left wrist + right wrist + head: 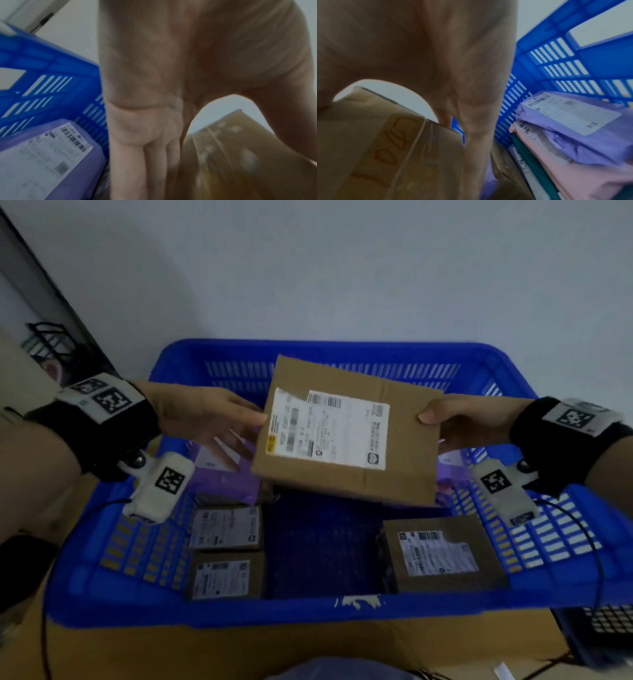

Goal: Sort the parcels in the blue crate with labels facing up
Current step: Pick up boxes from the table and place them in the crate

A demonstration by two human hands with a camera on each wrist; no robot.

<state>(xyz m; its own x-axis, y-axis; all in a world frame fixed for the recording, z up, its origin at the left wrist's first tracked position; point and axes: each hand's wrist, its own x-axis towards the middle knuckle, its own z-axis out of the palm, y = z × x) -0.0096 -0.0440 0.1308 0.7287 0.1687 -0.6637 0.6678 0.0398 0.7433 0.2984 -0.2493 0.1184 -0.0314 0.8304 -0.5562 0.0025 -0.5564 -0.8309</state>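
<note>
I hold a flat brown cardboard parcel (346,433) above the middle of the blue crate (308,613), its white label facing up. My left hand (219,419) grips its left edge, thumb on top and fingers underneath. My right hand (455,419) grips its right edge the same way. Both wrist views show the parcel's underside (240,155) (376,142) past the palms. Inside the crate lie two small brown boxes (224,527) (222,577) at the left and one brown box (442,556) at the right, labels up.
A purple mailer (42,162) lies at the crate's left side. Purple and pink mailers (573,128) are stacked against the right wall. The crate sits on cardboard (308,648). A white wall stands behind. A dark crate corner (603,631) shows at the lower right.
</note>
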